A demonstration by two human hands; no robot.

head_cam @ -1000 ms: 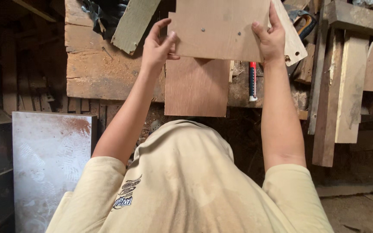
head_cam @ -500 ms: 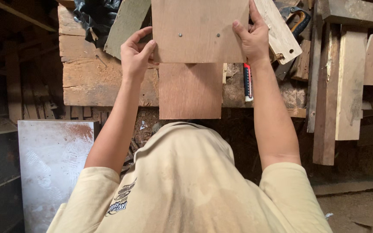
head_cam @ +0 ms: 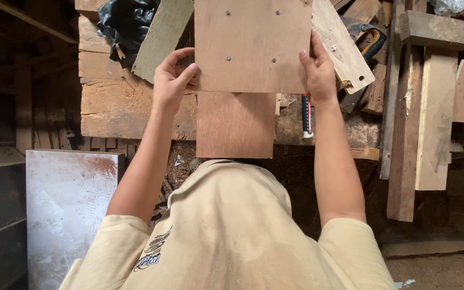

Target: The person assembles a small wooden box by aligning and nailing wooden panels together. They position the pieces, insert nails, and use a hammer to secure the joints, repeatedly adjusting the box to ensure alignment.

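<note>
The bench edge was crowded: a reddish plywood panel (head_cam: 235, 124) overhung it between the forearms, a red-handled tool (head_cam: 307, 115) lay just beside the right wrist, and stacked planks (head_cam: 425, 123) blocked the right. Open space was left below-left, above a pale sheet (head_cam: 65, 209).

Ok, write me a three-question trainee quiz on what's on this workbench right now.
1. True or false: both hands grip the pale plywood panel by its side edges.
2. Which board sits directly below that panel? A) the reddish-brown board B) a green plank C) a metal sheet
3. Fill in: the red-and-white tool lies just below the ____ hand.

Key
1. True: the left hand holds the left edge and the right hand the right edge.
2. A
3. right
</note>
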